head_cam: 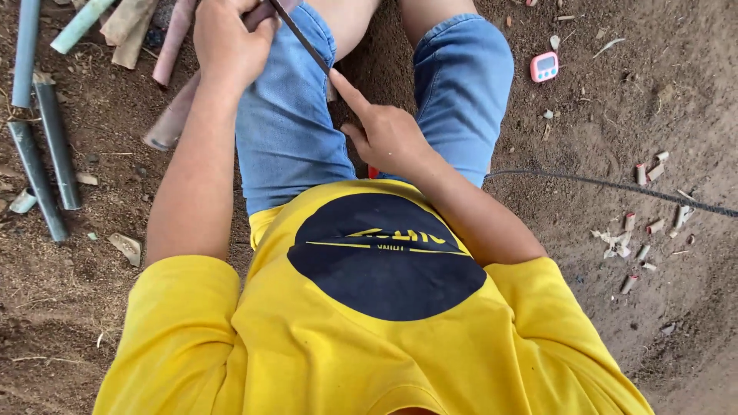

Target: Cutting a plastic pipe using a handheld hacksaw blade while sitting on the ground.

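Thin dark metal blade (301,37) runs diagonally over my left knee, slim and straight, its upper end cut off by the top edge. My left hand (228,40) is closed around that upper part; my right hand (384,131) presses its lower tip with an extended forefinger, other fingers curled. Grey-green tubes (46,154) crowd the left; bare dirt ground (676,92) lies open on the right, near a small pink digital timer (544,67).

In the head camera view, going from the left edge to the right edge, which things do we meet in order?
Dark grey pipes on the soil → left hand gripping a thin dark blade → right hand → small pink digital timer → short cut pale tube pieces.
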